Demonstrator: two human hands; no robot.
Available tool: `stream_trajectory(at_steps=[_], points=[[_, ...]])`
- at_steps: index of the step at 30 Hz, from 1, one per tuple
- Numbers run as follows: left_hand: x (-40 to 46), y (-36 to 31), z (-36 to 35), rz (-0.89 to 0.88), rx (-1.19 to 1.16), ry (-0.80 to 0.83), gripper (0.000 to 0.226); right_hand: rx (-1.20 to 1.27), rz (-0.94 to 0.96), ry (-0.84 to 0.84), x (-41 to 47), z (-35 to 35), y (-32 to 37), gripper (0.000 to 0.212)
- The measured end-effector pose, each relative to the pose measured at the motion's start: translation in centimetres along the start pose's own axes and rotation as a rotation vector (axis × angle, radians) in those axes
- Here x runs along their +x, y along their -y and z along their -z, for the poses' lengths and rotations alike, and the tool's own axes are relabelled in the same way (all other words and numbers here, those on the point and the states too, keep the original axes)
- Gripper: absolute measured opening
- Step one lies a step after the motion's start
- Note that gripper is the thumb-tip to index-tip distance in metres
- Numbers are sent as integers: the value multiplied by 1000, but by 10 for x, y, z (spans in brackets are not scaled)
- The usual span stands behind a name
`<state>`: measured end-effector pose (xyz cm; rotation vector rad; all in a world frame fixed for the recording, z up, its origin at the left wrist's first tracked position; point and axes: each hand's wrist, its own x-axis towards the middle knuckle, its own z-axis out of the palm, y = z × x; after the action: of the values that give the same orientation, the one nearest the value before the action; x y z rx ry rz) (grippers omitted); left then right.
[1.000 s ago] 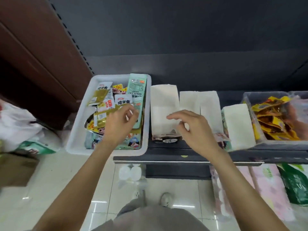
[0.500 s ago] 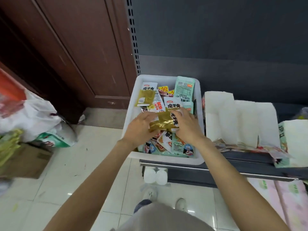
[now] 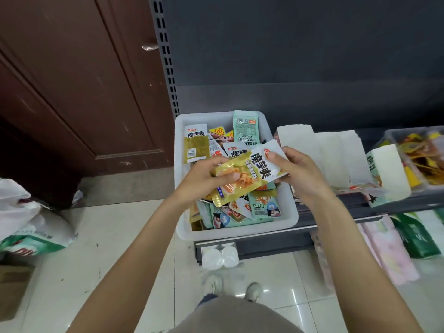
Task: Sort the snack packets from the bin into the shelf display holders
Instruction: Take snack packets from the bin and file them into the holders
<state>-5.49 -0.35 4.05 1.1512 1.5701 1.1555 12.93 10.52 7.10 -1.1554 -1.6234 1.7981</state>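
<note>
Fingers of the left hand pinch the gold end of a snack packet, while the right hand clamps its white end, holding it just above the white bin. The foil pouch looks light, floppy and slick, so the flat sealed edges seem the safest hold. More packets lie heaped under the fingers; white display holders stand to their right on the dark shelf. Pale tiled floor lies below, a brown door to the left.

A dark brown wooden door stands left of a grey slotted shelving upright, above glossy pale floor tiles.
</note>
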Motion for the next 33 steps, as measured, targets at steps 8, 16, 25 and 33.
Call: stream_trajectory(at_steps=[8,16,25,33], points=[[12,1,-17,-70,202,94,30,-162,130,-35,-28,35,-19,14],[44,-29,-115,-238,323,-131,42,-63,438,-753,-61,148,-35,9],[128,-29,-214,75,477,1,36,-955,683,-706,-20,231,-64,12],[150,-13,-233,35,874,76,39,-1324,673,-105,18,232,-82,26]])
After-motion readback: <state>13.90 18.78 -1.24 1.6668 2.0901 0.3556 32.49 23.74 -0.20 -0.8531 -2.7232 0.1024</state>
